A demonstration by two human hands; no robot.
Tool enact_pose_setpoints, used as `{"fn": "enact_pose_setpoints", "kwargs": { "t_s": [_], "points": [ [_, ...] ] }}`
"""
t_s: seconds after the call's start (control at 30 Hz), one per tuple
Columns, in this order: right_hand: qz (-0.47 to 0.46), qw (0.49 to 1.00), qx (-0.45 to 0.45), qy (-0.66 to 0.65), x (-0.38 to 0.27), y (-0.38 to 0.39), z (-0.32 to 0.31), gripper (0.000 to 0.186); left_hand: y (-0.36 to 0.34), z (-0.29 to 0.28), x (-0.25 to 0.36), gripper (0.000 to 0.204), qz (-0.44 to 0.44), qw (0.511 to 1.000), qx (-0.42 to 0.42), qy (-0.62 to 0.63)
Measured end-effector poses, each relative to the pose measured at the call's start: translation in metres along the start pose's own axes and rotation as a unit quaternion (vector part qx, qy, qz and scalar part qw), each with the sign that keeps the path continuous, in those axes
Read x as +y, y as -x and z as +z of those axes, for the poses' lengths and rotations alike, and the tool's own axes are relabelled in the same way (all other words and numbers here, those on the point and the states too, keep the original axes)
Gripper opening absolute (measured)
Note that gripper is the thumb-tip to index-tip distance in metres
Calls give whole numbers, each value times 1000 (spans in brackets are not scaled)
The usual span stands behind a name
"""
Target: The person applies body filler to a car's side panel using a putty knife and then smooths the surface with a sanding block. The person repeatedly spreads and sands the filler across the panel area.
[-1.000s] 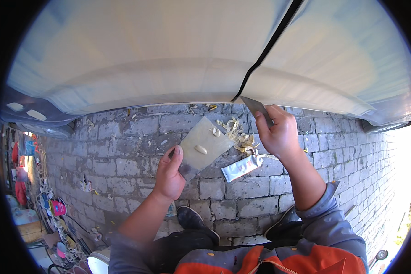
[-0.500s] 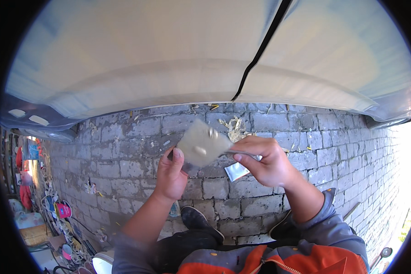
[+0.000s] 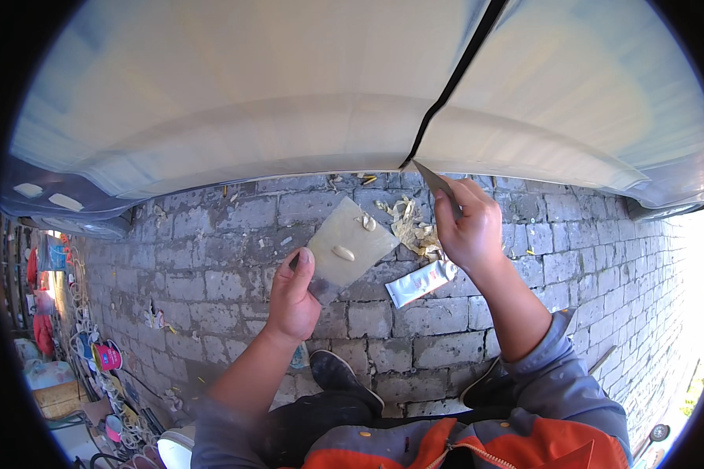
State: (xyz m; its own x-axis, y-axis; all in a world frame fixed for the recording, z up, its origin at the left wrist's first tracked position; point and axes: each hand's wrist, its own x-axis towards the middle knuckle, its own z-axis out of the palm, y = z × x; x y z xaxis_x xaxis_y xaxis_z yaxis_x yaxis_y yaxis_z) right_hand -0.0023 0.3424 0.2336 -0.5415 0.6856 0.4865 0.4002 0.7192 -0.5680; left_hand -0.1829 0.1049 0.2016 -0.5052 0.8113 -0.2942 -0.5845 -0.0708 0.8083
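Observation:
My left hand (image 3: 293,301) grips the lower left edge of a flat, square putty board (image 3: 338,227). Two pale dabs of putty (image 3: 343,253) sit on its upper face. In my right hand (image 3: 475,228) is a thin, flat putty scraper (image 3: 432,179), pinched between thumb and fingers. Its tip is at the lower rim of a beige car side panel (image 3: 289,125), close to the bottom of the dark door gap (image 3: 443,95). I cannot tell whether the tip touches the panel.
A white tube (image 3: 421,284) and dried, crumpled pale scraps (image 3: 409,225) lie on the grey brick paving (image 3: 368,322) below the hands. To the left are a pink tub (image 3: 109,357) and a jumble of cords and containers. My shoe (image 3: 343,379) stands under the board.
My right hand has moved from the board's right edge up and away to the car's lower rim, carrying the scraper. The tube is now less covered. The left hand and board stay almost in place.

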Motion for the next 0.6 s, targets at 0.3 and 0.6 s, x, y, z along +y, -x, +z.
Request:
{"fn": "enact_pose_setpoints", "kwargs": {
  "t_s": [0.3, 0.6],
  "points": [
    [28, 998, -49, 41, 26, 13, 30, 22, -3, 9, 3, 40, -10, 1000, 3, -2],
    [310, 875, -23, -371, -13, 44, 18, 17, 0, 16, 11, 33, 114, 972, 61, -198]
  ]
}}
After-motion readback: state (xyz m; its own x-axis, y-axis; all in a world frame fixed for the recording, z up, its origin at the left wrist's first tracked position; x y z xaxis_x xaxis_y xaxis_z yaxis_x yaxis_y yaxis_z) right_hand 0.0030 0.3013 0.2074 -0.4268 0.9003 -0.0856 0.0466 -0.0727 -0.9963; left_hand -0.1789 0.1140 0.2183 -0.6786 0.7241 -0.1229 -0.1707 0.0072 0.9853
